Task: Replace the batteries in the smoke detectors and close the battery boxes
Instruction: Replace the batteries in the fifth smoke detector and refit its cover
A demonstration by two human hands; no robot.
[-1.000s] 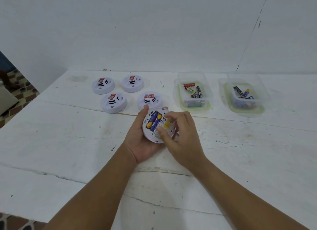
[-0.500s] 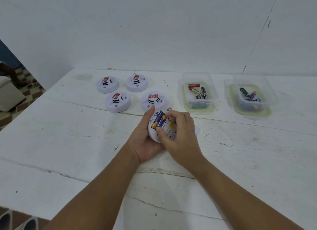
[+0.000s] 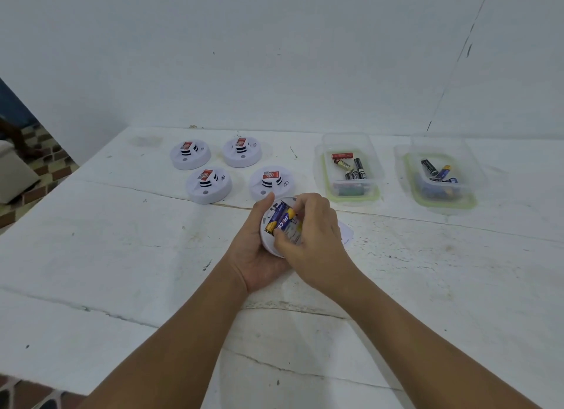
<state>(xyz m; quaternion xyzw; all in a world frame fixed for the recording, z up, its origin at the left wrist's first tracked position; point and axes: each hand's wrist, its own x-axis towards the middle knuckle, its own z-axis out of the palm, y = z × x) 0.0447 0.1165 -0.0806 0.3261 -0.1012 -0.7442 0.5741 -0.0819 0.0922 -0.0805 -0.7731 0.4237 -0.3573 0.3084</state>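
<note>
My left hand point(image 3: 253, 250) grips a white round smoke detector point(image 3: 270, 240) turned back-side up, its battery box uncovered. Two blue-and-yellow batteries point(image 3: 279, 219) lie in the box. My right hand point(image 3: 314, 240) covers the detector's right half, and its thumb and fingers pinch the nearer battery at both ends. Several more white smoke detectors point(image 3: 209, 184) sit face up on the table behind my hands. A white cover piece point(image 3: 346, 233) lies on the table, partly hidden by my right hand.
Two clear plastic containers hold loose batteries: one point(image 3: 351, 167) at centre right, one point(image 3: 442, 173) further right. The white table point(image 3: 122, 256) has cracks; its left edge drops to a tiled floor. A white wall stands behind.
My right hand slid left over the detector, from pressing at its lower edge to pinching the nearer battery. The camera shifted slightly, so the scene moved right in view.
</note>
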